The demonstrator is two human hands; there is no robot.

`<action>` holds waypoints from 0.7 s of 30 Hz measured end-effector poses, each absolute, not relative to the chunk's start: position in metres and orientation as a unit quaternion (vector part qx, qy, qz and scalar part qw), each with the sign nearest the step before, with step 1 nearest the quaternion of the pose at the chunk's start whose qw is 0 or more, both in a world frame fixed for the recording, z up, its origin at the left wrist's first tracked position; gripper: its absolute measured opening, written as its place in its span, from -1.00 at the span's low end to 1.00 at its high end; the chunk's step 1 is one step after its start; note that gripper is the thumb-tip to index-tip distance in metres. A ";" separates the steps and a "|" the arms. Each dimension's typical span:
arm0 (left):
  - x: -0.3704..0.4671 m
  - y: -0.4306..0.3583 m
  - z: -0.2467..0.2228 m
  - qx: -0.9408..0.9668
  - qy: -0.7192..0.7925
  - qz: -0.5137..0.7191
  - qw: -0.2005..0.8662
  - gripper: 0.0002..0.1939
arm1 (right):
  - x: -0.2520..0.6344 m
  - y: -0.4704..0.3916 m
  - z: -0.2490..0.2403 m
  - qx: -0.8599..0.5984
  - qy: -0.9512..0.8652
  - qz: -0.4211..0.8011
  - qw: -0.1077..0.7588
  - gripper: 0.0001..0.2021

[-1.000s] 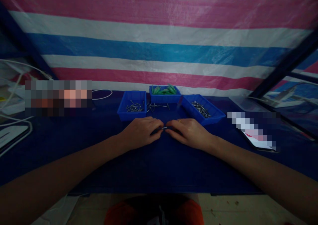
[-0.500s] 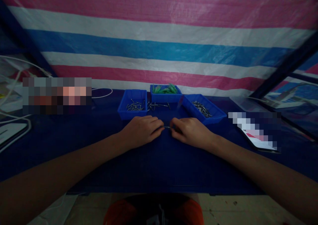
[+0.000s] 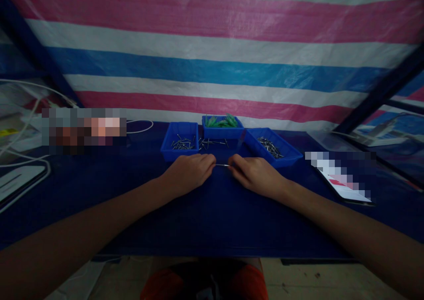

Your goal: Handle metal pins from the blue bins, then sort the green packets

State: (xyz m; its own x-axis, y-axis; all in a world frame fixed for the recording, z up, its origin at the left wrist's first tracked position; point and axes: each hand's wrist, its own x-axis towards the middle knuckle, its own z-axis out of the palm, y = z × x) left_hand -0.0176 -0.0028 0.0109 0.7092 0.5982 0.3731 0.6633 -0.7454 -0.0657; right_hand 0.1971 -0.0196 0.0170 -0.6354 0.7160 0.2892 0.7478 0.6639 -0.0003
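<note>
Just in front of the trays, a thin silvery metal rod [image 3: 222, 165] spans the gap between my two hands. My left hand [image 3: 194, 170] is closed, its fingertips pinched on the rod's left end. At the other end, the curled fingers of my right hand [image 3: 256, 172] pinch the rod too. Both ends are hidden by fingers. Behind my left hand is a blue tray [image 3: 179, 153] of thin metal pieces. Another blue tray [image 3: 288, 159], also with metal pieces, stands behind my right hand. Several loose metal pieces [image 3: 213, 143] lie on the table between these trays.
A third blue tray [image 3: 222, 133] at the back holds green pieces [image 3: 221, 121]. To the right lies a phone-like device [image 3: 347, 189], partly blurred out. A white device with a cable [image 3: 21, 181] is at the left. Striped sheeting [image 3: 212, 75] hangs behind the blue table [image 3: 212, 220].
My hands have drawn slightly apart, and more of the rod shows between them. The camera view has shifted a little.
</note>
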 end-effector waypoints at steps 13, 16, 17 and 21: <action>-0.018 -0.006 0.013 -0.923 -0.340 -0.150 0.098 -0.83 | 0.197 -0.018 0.016 -0.428 -0.894 -0.081 0.101 -0.75; -0.018 -0.005 0.013 -0.919 -0.351 -0.151 0.101 -0.82 | 0.197 -0.019 0.017 -0.425 -0.896 -0.073 0.107 -0.76; -0.018 -0.005 0.013 -0.917 -0.355 -0.151 0.101 -0.82 | 0.197 -0.018 0.017 -0.423 -0.897 -0.072 0.107 -0.76; -0.017 -0.006 0.015 -0.916 -0.357 -0.150 0.101 -0.82 | 0.196 -0.018 0.017 -0.416 -0.901 -0.074 0.103 -0.75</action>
State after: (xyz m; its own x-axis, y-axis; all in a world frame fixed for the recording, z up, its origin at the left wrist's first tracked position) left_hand -0.0175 -0.0057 0.0152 0.6995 0.6245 0.3475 0.6852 -0.7241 -0.0779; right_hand 0.1965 -0.0179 0.0166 -0.6332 0.7335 0.2471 0.7639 0.6437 0.0469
